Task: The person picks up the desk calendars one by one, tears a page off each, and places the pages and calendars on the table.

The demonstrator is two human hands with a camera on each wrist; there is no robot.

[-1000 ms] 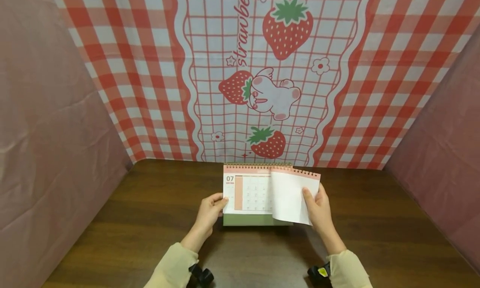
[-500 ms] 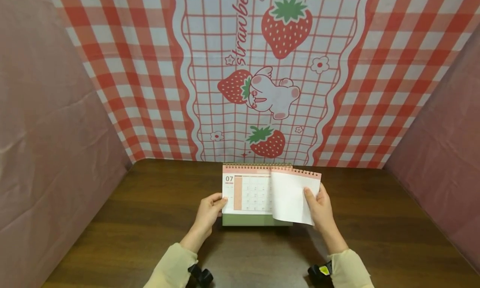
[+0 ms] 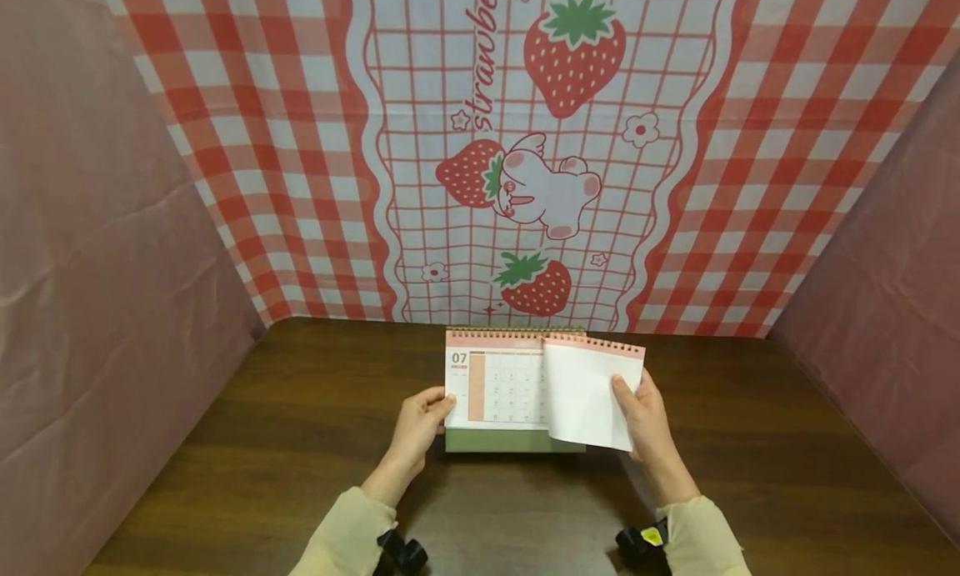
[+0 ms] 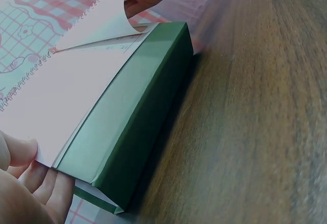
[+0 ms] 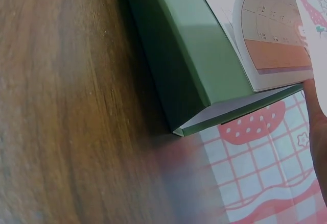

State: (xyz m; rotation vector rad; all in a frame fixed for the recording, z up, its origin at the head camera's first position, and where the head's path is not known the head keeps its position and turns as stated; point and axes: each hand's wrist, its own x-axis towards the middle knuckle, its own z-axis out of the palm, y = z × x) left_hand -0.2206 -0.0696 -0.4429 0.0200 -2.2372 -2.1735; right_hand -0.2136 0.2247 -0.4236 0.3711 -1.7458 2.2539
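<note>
A spiral-bound desk calendar (image 3: 506, 384) on a green stand (image 3: 495, 441) stands at the table's far side, its July page marked "07". My left hand (image 3: 412, 426) pinches the calendar's left edge, thumb in front and fingers behind, as the left wrist view also shows. On the other side, my right hand (image 3: 651, 426) pinches a page (image 3: 588, 393), thumb on its blank white face. That page's punched top edge sticks out past the coil (image 3: 517, 330) on the right, and its left part curves over the July grid. In the right wrist view the calendar's lower corner shows under the curled page.
A wooden table (image 3: 510, 518) lies under the calendar. Behind it hangs a strawberry-print cloth (image 3: 555, 184), close to the coil. Pink cloth walls (image 3: 112, 267) flank the table on both sides. Black wrist cameras (image 3: 405, 553) sit on both wrists.
My right hand has shifted slightly to the right, taking the page's free edge with it. The left hand and the stand have stayed in place.
</note>
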